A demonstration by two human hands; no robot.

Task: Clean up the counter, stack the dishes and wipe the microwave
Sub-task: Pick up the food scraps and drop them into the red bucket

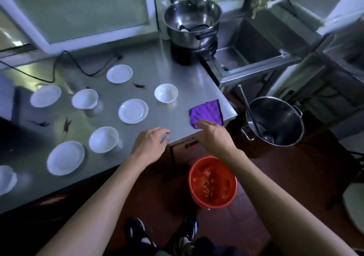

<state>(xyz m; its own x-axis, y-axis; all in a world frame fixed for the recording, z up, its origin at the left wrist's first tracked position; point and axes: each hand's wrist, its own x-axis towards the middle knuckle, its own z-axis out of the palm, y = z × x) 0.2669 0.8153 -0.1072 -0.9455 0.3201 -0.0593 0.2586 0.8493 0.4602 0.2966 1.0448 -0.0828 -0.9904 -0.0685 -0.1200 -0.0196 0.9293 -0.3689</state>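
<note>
Several white plates and bowls lie spread over the steel counter (177, 76), among them a plate (133, 111) in the middle, a bowl (166, 93) to its right and a bowl (103, 139) nearer me. A purple cloth (205, 112) lies folded at the counter's right corner. My right hand (213, 132) hovers open over the cloth's near edge, fingertips touching or just above it. My left hand (150, 144) rests at the counter's front edge, fingers curled down and holding nothing. Dried red chillies (67, 124) lie among the dishes. A dark box at the far left may be the microwave (7, 102).
A red bucket (212, 182) with scraps stands on the floor below the counter corner. A big steel pot (275, 119) with a ladle sits to the right, a steel pot on a cooker (192, 21) at the back, a sink (254, 45) beyond. A black cable (78, 66) runs across the counter.
</note>
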